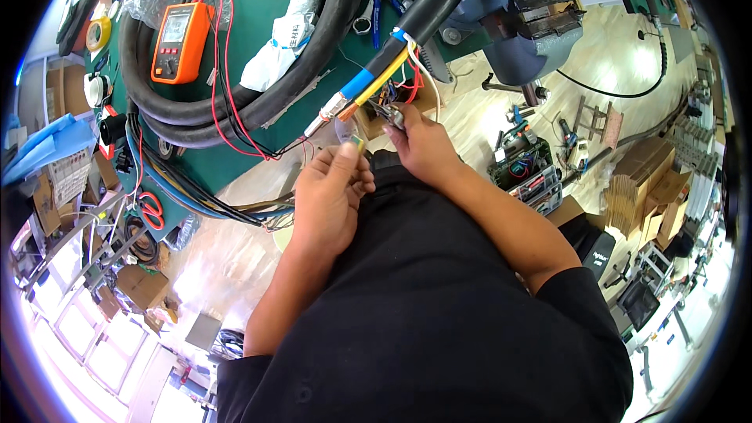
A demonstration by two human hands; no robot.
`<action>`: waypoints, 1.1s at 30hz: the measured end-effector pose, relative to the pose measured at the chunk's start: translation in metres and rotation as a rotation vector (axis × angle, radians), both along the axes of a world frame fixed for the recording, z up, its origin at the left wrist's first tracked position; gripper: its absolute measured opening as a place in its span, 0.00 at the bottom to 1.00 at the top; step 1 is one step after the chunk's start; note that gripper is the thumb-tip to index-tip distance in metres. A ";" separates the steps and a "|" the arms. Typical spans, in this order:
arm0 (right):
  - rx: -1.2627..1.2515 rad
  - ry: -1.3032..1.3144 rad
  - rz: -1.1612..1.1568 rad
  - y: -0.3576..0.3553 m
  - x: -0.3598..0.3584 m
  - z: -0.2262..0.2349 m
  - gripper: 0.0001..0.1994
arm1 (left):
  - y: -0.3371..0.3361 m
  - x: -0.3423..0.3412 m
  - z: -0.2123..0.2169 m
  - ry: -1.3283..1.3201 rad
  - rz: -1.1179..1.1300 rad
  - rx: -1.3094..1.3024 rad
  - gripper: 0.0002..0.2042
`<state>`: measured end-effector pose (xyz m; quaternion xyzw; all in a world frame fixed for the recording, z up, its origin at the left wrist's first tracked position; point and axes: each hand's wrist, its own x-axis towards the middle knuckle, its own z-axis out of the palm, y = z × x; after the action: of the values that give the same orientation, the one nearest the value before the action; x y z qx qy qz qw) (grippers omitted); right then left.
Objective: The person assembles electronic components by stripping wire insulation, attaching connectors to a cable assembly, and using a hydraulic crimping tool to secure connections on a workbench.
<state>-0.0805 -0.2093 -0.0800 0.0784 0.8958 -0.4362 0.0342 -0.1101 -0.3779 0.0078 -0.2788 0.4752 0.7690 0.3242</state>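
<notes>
Cartons [141, 286] stand at far left. The green table [262, 8] carries an orange meter [174, 63] inside a coiled black cable [345, 8]; past its front edge, pale floor [235, 274] lies open. The left hand [325, 192] pinches a small yellow-green piece [358, 143] between thumb and fingers. Just above, a thick blue-banded cable [376, 60] slants across; the right hand's [427, 149] fingers are clamped on a metal tool [394, 117] by its loose wires [381, 97]. Rightward, an open toolbox [523, 158] holds tools, with stacked cardboard [638, 180] well apart.
</notes>
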 end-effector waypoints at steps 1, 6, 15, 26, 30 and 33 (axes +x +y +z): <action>-0.020 0.005 0.006 0.004 0.004 0.000 0.16 | -0.003 0.002 -0.001 0.043 -0.081 -0.058 0.11; -0.106 0.131 0.032 0.020 0.031 0.012 0.17 | -0.022 0.009 -0.010 0.293 -0.362 -0.422 0.11; -0.393 -0.088 -0.213 0.027 0.055 0.057 0.18 | -0.062 0.016 -0.067 0.299 -0.519 -0.635 0.14; -0.544 -0.193 -0.163 0.012 0.030 0.101 0.30 | -0.132 0.036 -0.143 0.331 -0.406 -1.074 0.11; -0.639 -0.270 -0.181 -0.004 0.010 0.121 0.27 | -0.137 0.028 -0.127 0.181 -0.215 -0.962 0.11; -0.652 -0.281 -0.158 -0.013 -0.005 0.129 0.22 | -0.152 0.032 -0.126 0.412 -0.122 -1.089 0.12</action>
<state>-0.0851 -0.2222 0.0492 0.1916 0.6874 -0.6851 0.1461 -0.0777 -0.5302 -0.1182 -0.2220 0.8704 0.4324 0.0790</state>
